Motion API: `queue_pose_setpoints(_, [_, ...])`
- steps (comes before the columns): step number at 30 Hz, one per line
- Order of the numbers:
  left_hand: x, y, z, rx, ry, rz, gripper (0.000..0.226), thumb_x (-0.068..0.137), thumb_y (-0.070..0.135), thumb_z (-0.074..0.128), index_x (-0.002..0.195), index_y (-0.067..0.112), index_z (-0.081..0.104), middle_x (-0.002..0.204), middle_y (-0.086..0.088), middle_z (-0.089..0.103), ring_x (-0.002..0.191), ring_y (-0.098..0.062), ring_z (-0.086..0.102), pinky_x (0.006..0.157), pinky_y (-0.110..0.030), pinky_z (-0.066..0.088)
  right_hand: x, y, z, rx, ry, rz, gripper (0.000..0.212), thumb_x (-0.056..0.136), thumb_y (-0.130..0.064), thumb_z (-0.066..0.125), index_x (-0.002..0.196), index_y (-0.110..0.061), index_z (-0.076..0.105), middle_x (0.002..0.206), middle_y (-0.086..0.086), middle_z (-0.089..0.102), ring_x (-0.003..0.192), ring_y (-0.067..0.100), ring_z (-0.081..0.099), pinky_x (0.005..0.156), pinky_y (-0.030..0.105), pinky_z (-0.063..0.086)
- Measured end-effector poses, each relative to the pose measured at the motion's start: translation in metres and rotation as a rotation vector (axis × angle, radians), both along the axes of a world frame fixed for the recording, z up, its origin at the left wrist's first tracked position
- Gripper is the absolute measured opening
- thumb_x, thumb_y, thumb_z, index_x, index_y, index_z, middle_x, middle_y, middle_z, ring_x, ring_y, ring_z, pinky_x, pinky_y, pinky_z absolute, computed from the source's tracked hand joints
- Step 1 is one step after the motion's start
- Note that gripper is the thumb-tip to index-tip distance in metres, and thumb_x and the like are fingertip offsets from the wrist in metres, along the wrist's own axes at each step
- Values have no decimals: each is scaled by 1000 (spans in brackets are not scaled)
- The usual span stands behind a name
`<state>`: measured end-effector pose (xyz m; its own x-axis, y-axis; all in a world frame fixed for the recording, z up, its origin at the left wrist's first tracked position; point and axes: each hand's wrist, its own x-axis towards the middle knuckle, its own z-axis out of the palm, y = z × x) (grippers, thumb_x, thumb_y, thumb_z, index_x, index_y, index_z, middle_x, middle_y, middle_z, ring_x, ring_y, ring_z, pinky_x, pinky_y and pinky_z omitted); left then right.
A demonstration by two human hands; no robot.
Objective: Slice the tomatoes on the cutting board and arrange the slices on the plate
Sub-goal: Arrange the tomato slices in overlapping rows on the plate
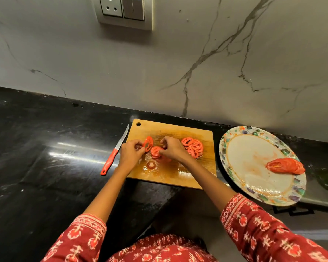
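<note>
On the black counter (45, 148), a wooden cutting board (180, 176) lies close to the marble back wall (178, 63), its hanging hole at the far left corner. Both hands work over the middle of the board: the left hand (130, 154) pinches a tomato ring (148, 144) upright between its fingertips, and the right hand (173, 149) closes its fingers on a stack of slices (155, 152) just beside that ring. A heap of cut rings (193, 147) lies by the board's right edge, partly behind the right wrist, and a small end piece (151, 164) sits in the juice nearer the front edge. A red-handled knife (115, 153) rests on the counter along the board's left edge, blade toward the wall. To the right, apart from the board, a floral-rimmed plate (235, 178) carries a row of slices (285, 166) near its right rim. A wall socket (124, 11) is mounted above.
</note>
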<state>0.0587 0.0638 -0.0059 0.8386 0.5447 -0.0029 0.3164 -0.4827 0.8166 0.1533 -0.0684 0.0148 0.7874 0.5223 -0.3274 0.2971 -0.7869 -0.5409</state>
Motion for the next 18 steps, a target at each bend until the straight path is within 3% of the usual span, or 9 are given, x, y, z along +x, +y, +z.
queue_pose_setpoints(4, [-4, -2, 1, -18, -9, 14, 8, 75, 5, 72, 83, 7, 70, 77, -2, 66, 67, -12, 60, 66, -22, 50, 0, 2, 9, 12, 85, 63, 35, 76, -9, 74, 108, -12, 61, 102, 2, 59, 97, 15, 56, 84, 32, 53])
queue_pose_setpoints(9, [-7, -3, 3, -25, -3, 11, 8, 75, 6, 71, 82, 9, 70, 77, -1, 66, 70, -12, 61, 70, -26, 52, 2, -4, 17, 70, 144, 83, 18, 77, -4, 72, 85, -14, 60, 88, -2, 60, 72, 5, 57, 53, 13, 43])
queue_pose_setpoints(12, [-8, -4, 4, -28, -2, 5, 8, 75, 6, 71, 82, 8, 70, 78, -3, 67, 70, -12, 60, 67, -22, 50, 7, -10, 25, 108, 122, 90, 22, 76, -5, 73, 72, -17, 56, 74, -6, 56, 67, 2, 53, 56, 14, 42])
queue_pose_setpoints(16, [-10, -6, 7, -38, -25, 9, 8, 76, 6, 71, 84, 7, 70, 78, -1, 65, 67, -5, 57, 65, -15, 47, 15, -15, 33, 123, 84, 85, 4, 82, -4, 67, 85, -6, 65, 76, -3, 58, 69, 3, 52, 60, 15, 43])
queue_pose_setpoints(18, [-10, -8, 8, -50, -37, 15, 8, 76, 7, 71, 84, 6, 70, 78, 0, 64, 67, -2, 56, 64, -13, 46, 15, -15, 33, 154, -18, 66, 7, 85, -4, 63, 91, -1, 66, 81, 0, 58, 67, 2, 49, 57, 11, 39])
